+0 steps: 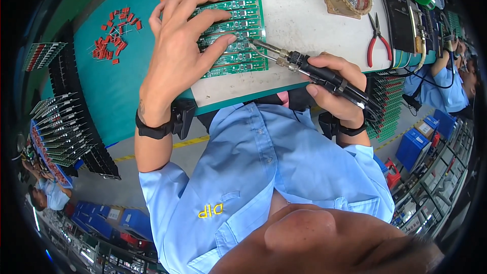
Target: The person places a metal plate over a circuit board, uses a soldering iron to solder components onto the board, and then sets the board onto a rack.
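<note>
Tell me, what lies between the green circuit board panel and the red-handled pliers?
Only bare white mat lies between the green circuit board panel and the red-handled pliers, in the head view.

Light blue short-sleeved shirt, yellow chest marking, pocket; black wrist straps on both wrists.

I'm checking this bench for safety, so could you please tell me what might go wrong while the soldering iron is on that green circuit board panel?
1. The left hand lies flat on the green circuit board panel, its fingertips close to the metal tip of the black-handled soldering iron held by the right hand; a slip could burn them.
2. The panel is held only by that hand, so it might shift.
</note>
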### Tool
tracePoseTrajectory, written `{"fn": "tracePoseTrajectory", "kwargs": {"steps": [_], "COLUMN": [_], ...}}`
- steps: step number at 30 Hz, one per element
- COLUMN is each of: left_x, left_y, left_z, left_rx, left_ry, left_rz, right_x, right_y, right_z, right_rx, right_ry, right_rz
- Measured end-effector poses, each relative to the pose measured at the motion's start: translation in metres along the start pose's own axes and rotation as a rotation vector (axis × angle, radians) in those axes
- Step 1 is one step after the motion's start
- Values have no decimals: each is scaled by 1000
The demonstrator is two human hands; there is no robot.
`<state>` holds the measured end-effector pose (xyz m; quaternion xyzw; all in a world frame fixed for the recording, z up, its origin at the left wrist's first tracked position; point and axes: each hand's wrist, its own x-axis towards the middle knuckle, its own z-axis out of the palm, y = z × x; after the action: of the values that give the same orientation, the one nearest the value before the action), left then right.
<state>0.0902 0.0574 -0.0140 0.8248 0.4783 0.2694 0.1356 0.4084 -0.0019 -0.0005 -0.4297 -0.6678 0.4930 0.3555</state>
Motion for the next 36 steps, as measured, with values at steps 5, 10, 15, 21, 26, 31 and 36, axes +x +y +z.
{"fn": "tracePoseTrajectory", "kwargs": {"steps": [5, 10, 15, 21, 26, 31, 36], "left_x": [0, 0, 2, -1, 1, -1, 2], "left_y": [0, 0, 1, -1, 3, 2, 0], "left_z": [0, 0, -1, 0, -3, -5, -3], "left_rx": [6, 8, 8, 1, 37, 39, 48], "left_ry": [-2, -8, -9, -6, -30, -20, -2], "left_rz": [0, -4, -2, -12, -1, -16, -1], "right_x": [3, -1, -3, -17, -11, -18, -14], "right_y": [-1, -2, 0, 18, 46, 33, 8], "right_z": [-2, -6, -3, -16, -20, -19, 6], "right_rx": [8, -5, 18, -16, -6, -3, 99], "right_ry": [-18, 43, 130, 234, 868, 680, 237], "right_rz": [-19, -35, 11, -43, -226, -75, 40]}}
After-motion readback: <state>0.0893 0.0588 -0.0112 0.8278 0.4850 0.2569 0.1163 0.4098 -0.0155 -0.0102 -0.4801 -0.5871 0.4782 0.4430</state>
